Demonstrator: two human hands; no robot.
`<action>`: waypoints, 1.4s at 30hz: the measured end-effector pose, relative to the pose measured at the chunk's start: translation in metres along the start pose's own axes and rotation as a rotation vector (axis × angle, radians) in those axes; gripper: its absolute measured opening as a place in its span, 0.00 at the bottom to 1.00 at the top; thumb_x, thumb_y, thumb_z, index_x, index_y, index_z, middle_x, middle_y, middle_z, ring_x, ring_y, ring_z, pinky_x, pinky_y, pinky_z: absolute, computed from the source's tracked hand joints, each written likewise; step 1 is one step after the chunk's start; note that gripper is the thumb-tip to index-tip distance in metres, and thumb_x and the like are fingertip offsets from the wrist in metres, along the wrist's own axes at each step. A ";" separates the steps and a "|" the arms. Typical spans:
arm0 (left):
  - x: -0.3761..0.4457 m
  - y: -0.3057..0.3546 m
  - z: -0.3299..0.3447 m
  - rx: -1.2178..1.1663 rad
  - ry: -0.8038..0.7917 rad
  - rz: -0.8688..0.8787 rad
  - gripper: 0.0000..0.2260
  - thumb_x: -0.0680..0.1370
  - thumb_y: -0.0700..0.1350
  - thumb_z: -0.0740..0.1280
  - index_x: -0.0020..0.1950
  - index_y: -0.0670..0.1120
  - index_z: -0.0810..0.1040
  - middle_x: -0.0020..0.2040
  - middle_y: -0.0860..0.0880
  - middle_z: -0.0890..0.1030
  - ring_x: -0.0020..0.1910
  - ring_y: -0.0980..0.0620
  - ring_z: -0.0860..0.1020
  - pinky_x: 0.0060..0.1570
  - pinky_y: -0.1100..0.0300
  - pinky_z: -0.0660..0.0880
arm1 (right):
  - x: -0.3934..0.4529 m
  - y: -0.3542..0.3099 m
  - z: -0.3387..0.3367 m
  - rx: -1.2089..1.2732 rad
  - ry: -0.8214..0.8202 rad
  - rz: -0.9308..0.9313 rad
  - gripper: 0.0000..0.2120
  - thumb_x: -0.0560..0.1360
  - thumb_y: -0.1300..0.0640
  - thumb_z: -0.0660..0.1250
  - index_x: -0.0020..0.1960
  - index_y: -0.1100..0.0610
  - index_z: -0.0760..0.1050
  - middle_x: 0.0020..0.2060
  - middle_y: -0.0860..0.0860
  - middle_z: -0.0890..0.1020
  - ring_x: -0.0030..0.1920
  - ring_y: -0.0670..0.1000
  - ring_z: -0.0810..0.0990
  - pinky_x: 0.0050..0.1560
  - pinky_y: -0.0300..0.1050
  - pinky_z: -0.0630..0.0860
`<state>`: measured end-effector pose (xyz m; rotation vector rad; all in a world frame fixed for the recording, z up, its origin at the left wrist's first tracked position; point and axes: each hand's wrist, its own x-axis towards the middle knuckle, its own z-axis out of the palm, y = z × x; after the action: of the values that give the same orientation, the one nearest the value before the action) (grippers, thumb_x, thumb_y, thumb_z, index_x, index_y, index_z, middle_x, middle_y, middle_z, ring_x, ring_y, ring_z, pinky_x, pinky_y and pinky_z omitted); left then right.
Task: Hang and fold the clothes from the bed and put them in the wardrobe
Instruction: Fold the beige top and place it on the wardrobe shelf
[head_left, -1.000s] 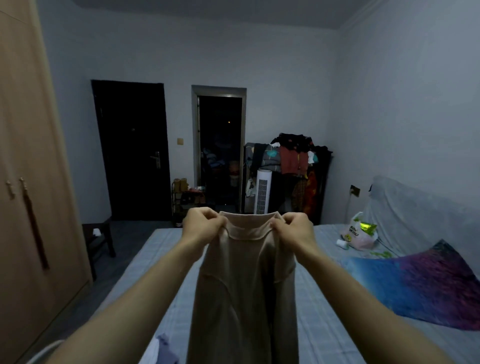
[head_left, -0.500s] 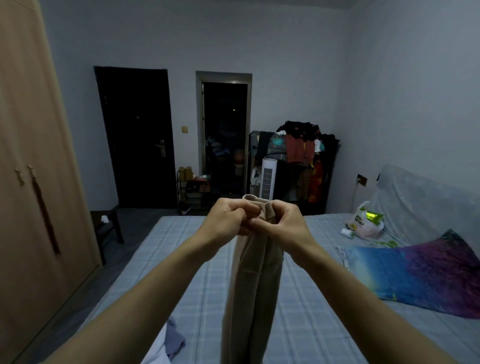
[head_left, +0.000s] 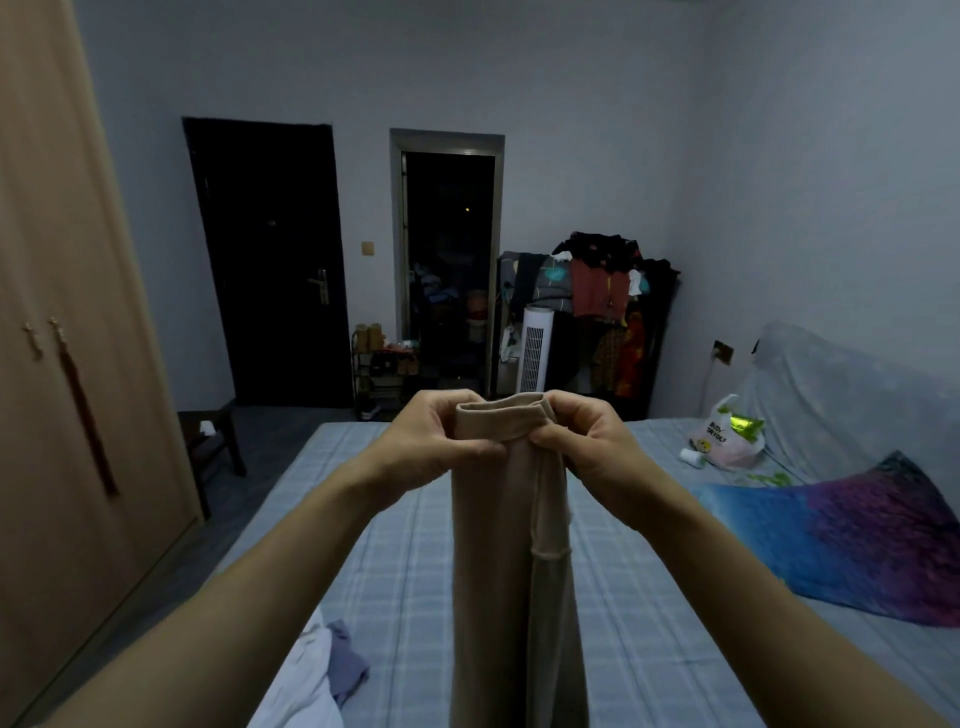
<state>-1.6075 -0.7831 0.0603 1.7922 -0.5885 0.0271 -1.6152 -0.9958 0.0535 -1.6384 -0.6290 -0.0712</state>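
A beige garment hangs folded lengthwise in front of me, over the blue checked bed. My left hand pinches its collar from the left and my right hand pinches it from the right, the two hands close together. The garment's lower end runs out of view at the bottom. More clothes, white and grey-blue, lie crumpled on the bed at the lower left. The wooden wardrobe stands along the left with its doors closed.
A blue and purple pillow and a plastic bag lie on the bed's right side. A small dark stool stands by the wardrobe. At the far wall are a dark door, a white tower fan and a loaded clothes rack.
My hands came together, folding the spread beige garment in half lengthwise. They now hold it slightly apart again at the collar, and the view has tilted down a little.
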 end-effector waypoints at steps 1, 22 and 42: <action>0.000 0.002 0.001 -0.022 -0.007 0.014 0.12 0.70 0.40 0.77 0.51 0.41 0.81 0.48 0.41 0.83 0.51 0.46 0.82 0.49 0.56 0.80 | -0.001 0.000 -0.003 0.005 0.003 -0.007 0.08 0.78 0.66 0.63 0.56 0.64 0.78 0.47 0.59 0.81 0.49 0.53 0.80 0.51 0.46 0.79; 0.009 0.026 -0.005 0.196 0.034 0.015 0.03 0.74 0.39 0.73 0.44 0.46 0.83 0.43 0.47 0.84 0.46 0.51 0.82 0.48 0.55 0.81 | -0.053 0.087 -0.011 -0.165 0.092 0.155 0.05 0.78 0.61 0.66 0.53 0.60 0.79 0.47 0.55 0.83 0.51 0.52 0.83 0.53 0.52 0.81; 0.011 0.016 -0.018 0.171 0.127 0.030 0.02 0.74 0.39 0.73 0.46 0.44 0.82 0.39 0.50 0.83 0.41 0.57 0.80 0.39 0.67 0.75 | -0.082 0.111 -0.024 -0.078 0.131 0.331 0.08 0.74 0.58 0.72 0.43 0.64 0.80 0.41 0.60 0.84 0.45 0.61 0.84 0.46 0.54 0.81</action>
<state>-1.5989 -0.7738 0.0835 1.9307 -0.5342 0.2159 -1.6291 -1.0510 -0.0744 -1.7775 -0.2530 0.0386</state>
